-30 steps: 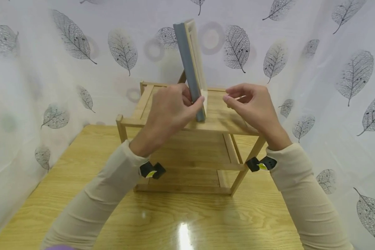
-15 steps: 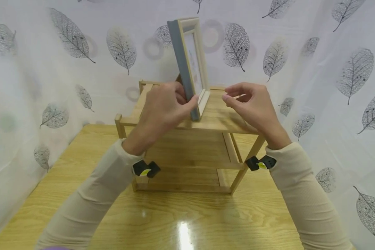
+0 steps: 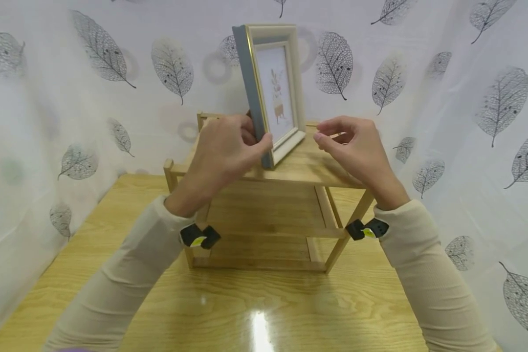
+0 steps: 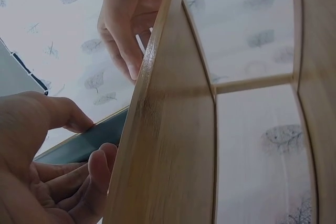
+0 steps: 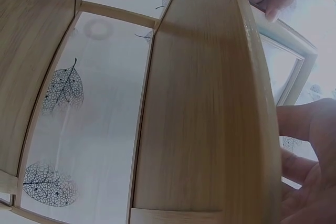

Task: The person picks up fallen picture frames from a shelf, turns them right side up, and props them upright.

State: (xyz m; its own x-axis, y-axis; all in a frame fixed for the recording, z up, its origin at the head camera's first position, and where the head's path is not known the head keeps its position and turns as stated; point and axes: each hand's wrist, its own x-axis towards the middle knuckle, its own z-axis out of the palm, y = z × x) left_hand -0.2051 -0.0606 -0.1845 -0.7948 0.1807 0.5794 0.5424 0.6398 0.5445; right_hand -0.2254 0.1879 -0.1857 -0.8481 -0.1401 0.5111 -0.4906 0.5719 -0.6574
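A picture frame (image 3: 296,78) with a cream front, a gold inner line and blue-grey sides stands tilted back on the top shelf (image 3: 321,164) of a wooden rack. Behind its glass is a print of a potted plant. My left hand (image 3: 222,151) pinches the frame's lower left side, thumb at the front edge and fingers behind. In the left wrist view the thumb presses the blue-grey side (image 4: 102,135). My right hand (image 3: 354,146) hovers right of the frame, thumb and fingers loosely curved with a gap between them, holding nothing.
The three-level wooden rack (image 3: 264,230) stands on a wood-grain table (image 3: 229,313). A pale curtain (image 3: 158,29) printed with leaves hangs behind and on both sides. Each sleeve carries a black wrist device (image 3: 200,237).
My left hand has moved slightly left and turned the picture frame, so its front, first seen edge-on, now faces more toward me. The right hand has stayed in place.
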